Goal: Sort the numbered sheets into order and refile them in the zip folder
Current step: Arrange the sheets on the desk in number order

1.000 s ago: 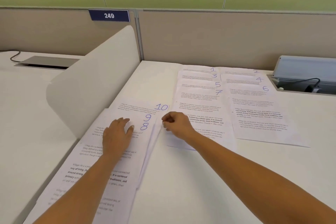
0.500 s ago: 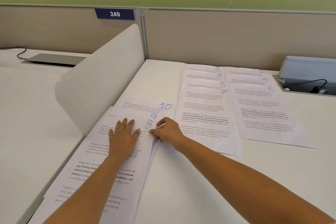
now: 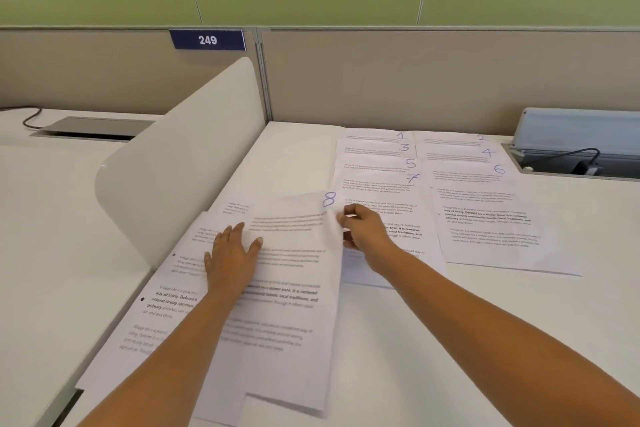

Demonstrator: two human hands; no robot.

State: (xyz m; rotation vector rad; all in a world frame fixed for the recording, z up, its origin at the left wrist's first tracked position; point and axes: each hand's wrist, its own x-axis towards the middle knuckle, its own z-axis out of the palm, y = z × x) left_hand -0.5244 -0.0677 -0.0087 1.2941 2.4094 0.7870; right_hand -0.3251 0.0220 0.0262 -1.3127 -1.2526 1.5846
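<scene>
Two hands, frame centre | right hand pinches sheet 8 at its upper right edge — edge lifted | left hand flat, fingers spread, on pile | sheets 1–7 upper right, on table

I saw bare counter open in the lower middle of the frame. The white curved divider walled off the left, the beige partition closed the back, and the open cable tray blocked the upper right corner.
</scene>
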